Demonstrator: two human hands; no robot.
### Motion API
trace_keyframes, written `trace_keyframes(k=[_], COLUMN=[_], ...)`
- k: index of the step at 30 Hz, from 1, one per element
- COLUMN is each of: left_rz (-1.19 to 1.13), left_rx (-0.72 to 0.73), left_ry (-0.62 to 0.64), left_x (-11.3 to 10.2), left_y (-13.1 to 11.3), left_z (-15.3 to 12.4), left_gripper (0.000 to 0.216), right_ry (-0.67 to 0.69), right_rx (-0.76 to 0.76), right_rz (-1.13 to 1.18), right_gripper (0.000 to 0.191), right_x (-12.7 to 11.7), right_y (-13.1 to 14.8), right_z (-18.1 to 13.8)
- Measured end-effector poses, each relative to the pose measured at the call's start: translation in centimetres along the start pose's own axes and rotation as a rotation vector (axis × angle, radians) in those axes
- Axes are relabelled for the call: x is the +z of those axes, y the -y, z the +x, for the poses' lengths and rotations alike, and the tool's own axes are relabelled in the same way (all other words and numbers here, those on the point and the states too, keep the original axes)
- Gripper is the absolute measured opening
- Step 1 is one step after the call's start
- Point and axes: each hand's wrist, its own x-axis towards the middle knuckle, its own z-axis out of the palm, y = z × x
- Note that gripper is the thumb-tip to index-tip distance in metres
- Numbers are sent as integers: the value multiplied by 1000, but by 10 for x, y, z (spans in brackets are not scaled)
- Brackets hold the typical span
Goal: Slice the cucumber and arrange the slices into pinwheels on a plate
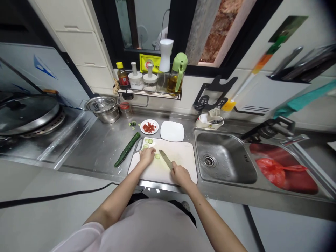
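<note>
My right hand (181,174) is wrapped round the handle of a kitchen knife (166,159). The blade points up and to the left over the white cutting board (181,152). Left of the blade, my left hand (147,156) rests on the board with its fingers curled together; what is under them is hidden. A cucumber slice (157,156) lies between that hand and the knife. More cucumber slices (150,141) are at the board's upper left corner. A long uncut-looking cucumber (127,149) lies on the counter, left of the board.
Behind the board stand a plate of chopped red pieces (149,127) and a white dish (172,131). Cucumber scraps (133,123) lie near a red-lidded jar (126,110) and steel pot (103,107). A sink (227,157) is right, a red bag (271,171) beyond; a lidded pan (28,112) sits left.
</note>
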Motion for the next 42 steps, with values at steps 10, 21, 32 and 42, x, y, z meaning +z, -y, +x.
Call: trace_keyframes(k=[10, 21, 32, 42], left_rz=[26, 9, -4, 8], left_rx=[-71, -92, -101, -97], left_ry=[51, 65, 55, 73], left_x=[1, 4, 6, 3], left_y=[-3, -2, 0, -1], left_z=[7, 10, 13, 13], left_gripper=[17, 16, 12, 11], right_ry=[27, 67, 95, 111], right_rx=[-66, -76, -96, -116], right_rz=[-80, -94, -108, -67], right_gripper=[31, 33, 32, 35], right_x=[0, -3, 0, -1], right_y=[8, 12, 13, 15], right_z=[-6, -6, -1, 4])
